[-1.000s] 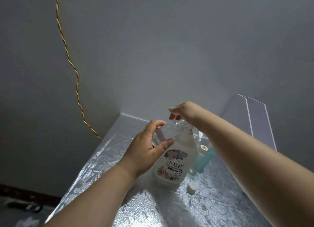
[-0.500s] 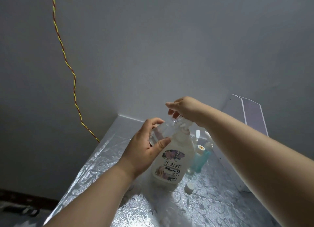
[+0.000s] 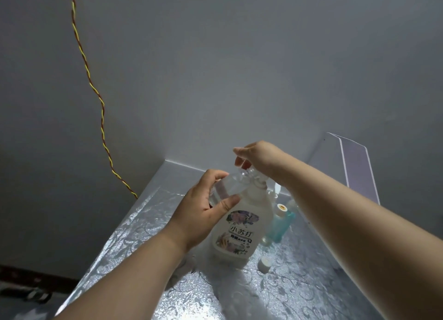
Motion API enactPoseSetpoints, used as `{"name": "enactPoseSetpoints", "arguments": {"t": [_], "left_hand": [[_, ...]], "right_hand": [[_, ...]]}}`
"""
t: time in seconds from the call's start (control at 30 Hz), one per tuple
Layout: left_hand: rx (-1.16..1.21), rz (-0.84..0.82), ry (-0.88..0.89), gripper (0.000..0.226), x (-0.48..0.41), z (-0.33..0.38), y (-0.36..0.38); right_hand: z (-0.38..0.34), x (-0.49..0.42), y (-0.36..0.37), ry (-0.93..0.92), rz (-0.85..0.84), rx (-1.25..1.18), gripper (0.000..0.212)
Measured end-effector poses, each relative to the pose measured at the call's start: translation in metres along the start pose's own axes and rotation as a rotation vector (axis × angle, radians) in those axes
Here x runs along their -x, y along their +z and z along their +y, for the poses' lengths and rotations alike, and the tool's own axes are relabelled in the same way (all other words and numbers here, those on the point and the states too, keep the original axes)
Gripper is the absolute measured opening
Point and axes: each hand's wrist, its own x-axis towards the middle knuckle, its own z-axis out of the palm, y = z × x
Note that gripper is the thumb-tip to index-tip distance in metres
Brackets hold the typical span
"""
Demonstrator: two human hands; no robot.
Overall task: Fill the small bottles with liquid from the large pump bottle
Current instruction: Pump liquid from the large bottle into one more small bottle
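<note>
A large white pump bottle (image 3: 242,226) is shown standing upright near the middle of a table (image 3: 311,283) covered in embossed silver film. A small clear bottle (image 3: 227,186) is held tilted against the left shoulder of the pump bottle, its mouth brought up to the pump spout. It is grasped by the left hand (image 3: 206,209), whose fingers and thumb are curled around its body. The right hand (image 3: 257,155) is laid over the pump head with fingers bent down onto it; the head itself is largely hidden, and whether it is being pressed cannot be told.

The pump bottle is judged heavy and stable when full, its plastic wall somewhat yielding; it is best steadied at the shoulder or pressed straight down at the head so that it is not tipped. The small bottle is judged light, stiff and smooth, likely slippery if wetted, and is best held around its mid-body with the neck left free.

To the right of the pump bottle, just beside it, a small blue-tinted bottle (image 3: 281,226) stands with a white cap. A loose white cap (image 3: 264,263) lies on the table near its base.

On the front label, three large characters, "小苏打", are legible; the smaller print beneath cannot be read.
</note>
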Motion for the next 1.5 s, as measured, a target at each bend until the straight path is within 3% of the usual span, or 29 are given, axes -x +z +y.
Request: {"name": "enactPoseSetpoints", "arguments": {"t": [0.3, 0.47, 0.8, 1.13, 1.3, 1.5], "left_hand": [[-0.023, 0.014, 0.011, 0.031, 0.000, -0.001, 0.000], [-0.007, 0.017, 0.024, 0.045, -0.002, -0.012, 0.000], [-0.043, 0.068, 0.077, 0.035, -0.001, 0.002, -0.005], [-0.024, 0.044, 0.061, 0.047, -0.002, -0.012, -0.004], [-0.013, 0.089, 0.092, 0.035, -0.002, -0.005, -0.004], [-0.007, 0.087, 0.094, 0.033, -0.002, -0.001, -0.005]], "right_hand": [[-0.003, 0.000, 0.002, 0.034, -0.009, -0.033, 0.046], [-0.002, -0.006, 0.012, 0.092, -0.035, 0.004, 0.043], [-0.003, 0.003, -0.005, -0.029, 0.037, -0.092, 0.044], [0.000, -0.001, 0.009, 0.006, -0.040, -0.034, 0.042], [0.002, 0.003, 0.002, -0.028, 0.015, -0.142, 0.044], [-0.003, -0.001, -0.003, -0.051, 0.020, -0.092, 0.043]]}}
